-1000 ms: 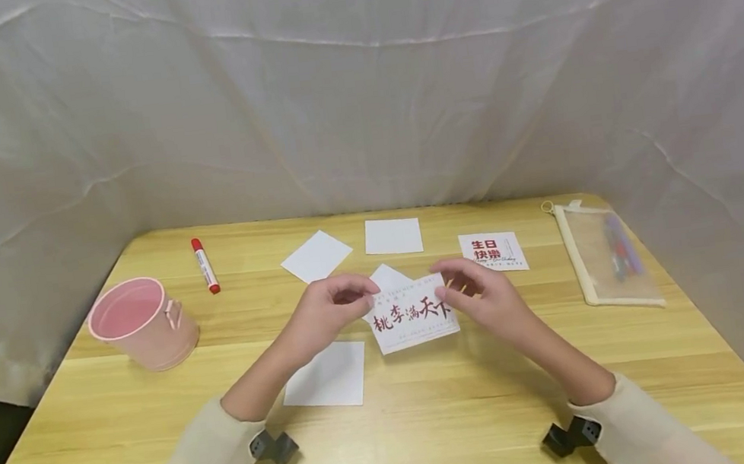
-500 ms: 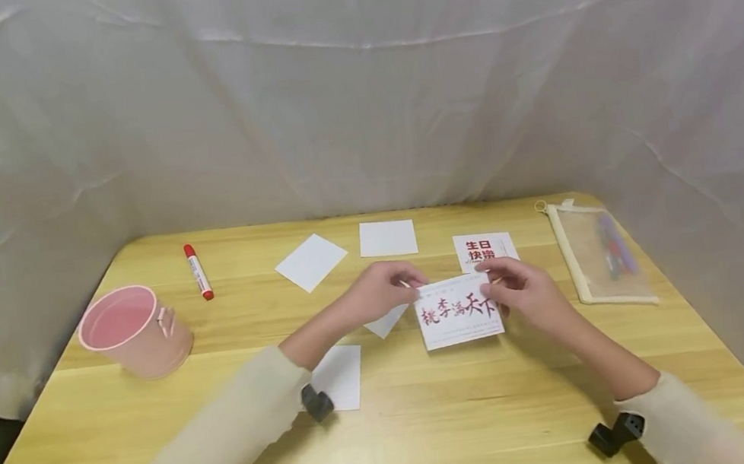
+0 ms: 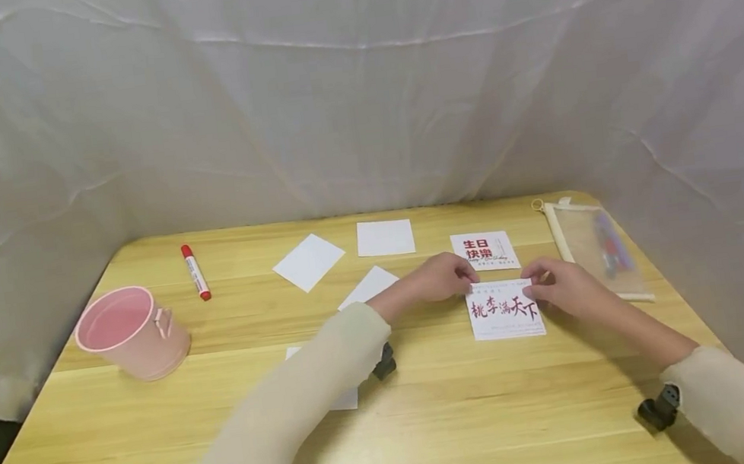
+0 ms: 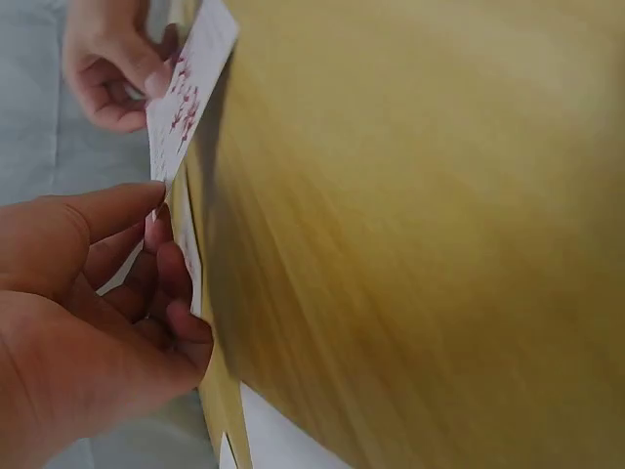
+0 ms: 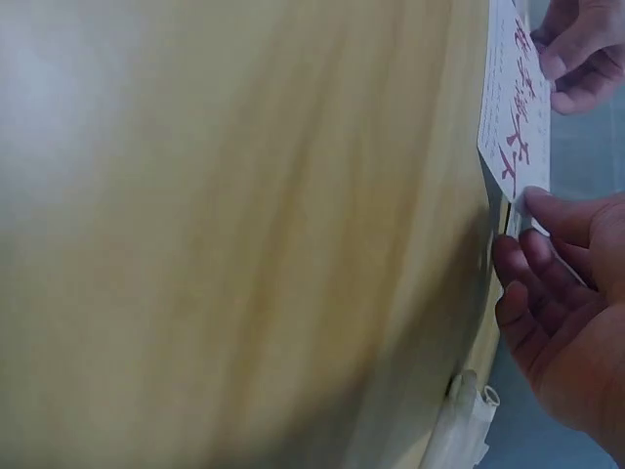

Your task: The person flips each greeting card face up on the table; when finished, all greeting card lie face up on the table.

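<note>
A white card with dark red Chinese characters [image 3: 505, 310] is held by its two upper corners, close over the table on the right half. My left hand [image 3: 446, 275] pinches the upper left corner between thumb and fingers. At the upper right corner, my right hand [image 3: 563, 285] does the same. Just beyond lies a birthday card [image 3: 487, 251] with bold red characters, flat on the wood. In the left wrist view the held card [image 4: 192, 93] tilts above the tabletop, its corner under the left thumb. The right wrist view shows the right thumb on the card's printed face [image 5: 518, 117].
Several blank white cards, one at the back [image 3: 385, 237] and another angled [image 3: 309, 262], lie left of the hands. A mesh zip pouch [image 3: 573, 240] with pens sits at the right. A pink bucket [image 3: 168, 351] and a red marker [image 3: 195, 272] stand and lie at the left.
Both hands have carried the red-lettered card to the right and lowered it toward the table, just in front of the birthday card. The left forearm now covers part of a blank card.
</note>
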The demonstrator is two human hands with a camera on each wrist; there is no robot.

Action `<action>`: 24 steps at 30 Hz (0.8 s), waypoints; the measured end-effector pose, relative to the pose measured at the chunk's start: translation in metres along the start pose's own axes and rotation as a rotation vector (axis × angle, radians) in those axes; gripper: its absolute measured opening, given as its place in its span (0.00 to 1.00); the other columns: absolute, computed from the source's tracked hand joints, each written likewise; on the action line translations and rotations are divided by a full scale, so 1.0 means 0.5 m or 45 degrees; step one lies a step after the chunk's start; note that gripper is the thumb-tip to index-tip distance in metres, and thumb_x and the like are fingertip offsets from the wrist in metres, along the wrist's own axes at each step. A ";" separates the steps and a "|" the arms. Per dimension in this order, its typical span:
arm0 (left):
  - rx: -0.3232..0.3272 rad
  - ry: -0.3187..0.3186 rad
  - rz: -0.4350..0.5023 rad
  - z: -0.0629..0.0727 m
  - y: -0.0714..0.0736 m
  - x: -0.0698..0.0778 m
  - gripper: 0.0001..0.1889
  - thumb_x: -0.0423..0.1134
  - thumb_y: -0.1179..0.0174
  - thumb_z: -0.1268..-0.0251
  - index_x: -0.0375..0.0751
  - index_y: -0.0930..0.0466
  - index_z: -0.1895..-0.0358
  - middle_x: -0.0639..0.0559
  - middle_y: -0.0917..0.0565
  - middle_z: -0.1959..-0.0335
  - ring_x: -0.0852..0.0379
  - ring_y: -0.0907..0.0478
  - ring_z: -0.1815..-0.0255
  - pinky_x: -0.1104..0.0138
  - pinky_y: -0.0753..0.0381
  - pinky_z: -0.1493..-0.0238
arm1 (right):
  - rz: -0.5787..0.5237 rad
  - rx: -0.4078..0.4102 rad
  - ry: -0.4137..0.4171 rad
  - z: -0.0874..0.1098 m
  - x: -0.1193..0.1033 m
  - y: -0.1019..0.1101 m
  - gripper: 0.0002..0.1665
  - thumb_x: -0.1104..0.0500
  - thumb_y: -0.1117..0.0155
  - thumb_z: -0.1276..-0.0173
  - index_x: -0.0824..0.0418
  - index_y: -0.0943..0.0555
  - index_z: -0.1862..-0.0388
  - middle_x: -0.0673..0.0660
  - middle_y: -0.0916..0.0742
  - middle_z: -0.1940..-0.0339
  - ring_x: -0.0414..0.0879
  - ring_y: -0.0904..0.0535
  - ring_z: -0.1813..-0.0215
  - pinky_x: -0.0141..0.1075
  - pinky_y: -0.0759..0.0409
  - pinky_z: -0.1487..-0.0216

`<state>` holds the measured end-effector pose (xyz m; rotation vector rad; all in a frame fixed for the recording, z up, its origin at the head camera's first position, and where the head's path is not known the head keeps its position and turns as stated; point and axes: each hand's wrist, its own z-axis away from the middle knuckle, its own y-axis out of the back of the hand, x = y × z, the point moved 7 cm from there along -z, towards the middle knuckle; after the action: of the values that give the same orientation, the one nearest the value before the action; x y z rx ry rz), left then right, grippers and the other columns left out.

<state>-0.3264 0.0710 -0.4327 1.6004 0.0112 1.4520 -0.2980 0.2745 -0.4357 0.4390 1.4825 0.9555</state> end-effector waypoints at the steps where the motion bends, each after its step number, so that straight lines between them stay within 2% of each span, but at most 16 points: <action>1: 0.004 -0.004 -0.054 -0.005 -0.001 0.002 0.08 0.32 0.39 0.30 0.41 0.14 0.52 0.54 0.15 0.58 0.62 0.25 0.66 0.73 0.25 0.62 | 0.031 -0.003 0.012 -0.006 0.002 0.002 0.16 0.57 0.33 0.30 0.63 0.20 0.47 0.57 0.16 0.60 0.47 0.19 0.61 0.37 0.18 0.63; 6: 0.061 0.022 -0.375 -0.023 -0.001 0.016 0.08 0.37 0.41 0.28 0.49 0.14 0.53 0.59 0.14 0.53 0.62 0.22 0.58 0.65 0.25 0.46 | 0.195 -0.003 0.036 -0.028 0.010 0.012 0.14 0.57 0.33 0.31 0.61 0.19 0.50 0.56 0.15 0.60 0.48 0.20 0.57 0.43 0.22 0.55; 10: 0.083 0.080 -0.527 -0.030 -0.005 0.022 0.09 0.39 0.42 0.29 0.55 0.14 0.53 0.63 0.14 0.50 0.62 0.20 0.52 0.58 0.28 0.39 | 0.222 -0.017 0.026 -0.031 0.013 0.012 0.13 0.57 0.33 0.30 0.62 0.19 0.50 0.58 0.15 0.58 0.52 0.20 0.56 0.49 0.22 0.53; 14: 0.081 0.103 -0.587 -0.029 -0.010 0.022 0.10 0.39 0.41 0.29 0.57 0.14 0.52 0.65 0.15 0.49 0.61 0.20 0.50 0.59 0.27 0.41 | 0.248 -0.024 0.042 -0.028 0.009 0.009 0.15 0.56 0.34 0.29 0.62 0.19 0.48 0.62 0.16 0.52 0.57 0.20 0.51 0.54 0.23 0.50; 18: 0.093 0.085 -0.599 -0.023 -0.011 0.022 0.10 0.40 0.40 0.29 0.57 0.14 0.50 0.64 0.14 0.48 0.60 0.19 0.49 0.60 0.26 0.42 | 0.270 -0.032 0.053 -0.028 0.007 0.006 0.15 0.55 0.35 0.28 0.62 0.19 0.47 0.63 0.17 0.49 0.58 0.21 0.48 0.56 0.24 0.48; 21: 0.110 0.068 -0.592 -0.016 -0.002 0.023 0.10 0.41 0.39 0.29 0.57 0.15 0.49 0.64 0.14 0.48 0.61 0.19 0.47 0.60 0.26 0.43 | 0.256 -0.018 0.061 -0.030 0.004 0.008 0.16 0.55 0.35 0.28 0.61 0.19 0.46 0.61 0.16 0.51 0.55 0.20 0.51 0.53 0.22 0.50; 24: 0.112 0.050 -0.585 -0.002 0.020 0.026 0.11 0.43 0.39 0.28 0.57 0.15 0.46 0.62 0.14 0.48 0.61 0.19 0.46 0.60 0.24 0.46 | 0.221 0.017 0.095 -0.033 -0.013 0.010 0.17 0.55 0.35 0.28 0.62 0.20 0.44 0.59 0.15 0.52 0.50 0.19 0.55 0.46 0.20 0.54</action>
<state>-0.3286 0.0732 -0.4167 1.5139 0.4427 1.1334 -0.3139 0.2676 -0.4296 0.5536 1.5372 1.1099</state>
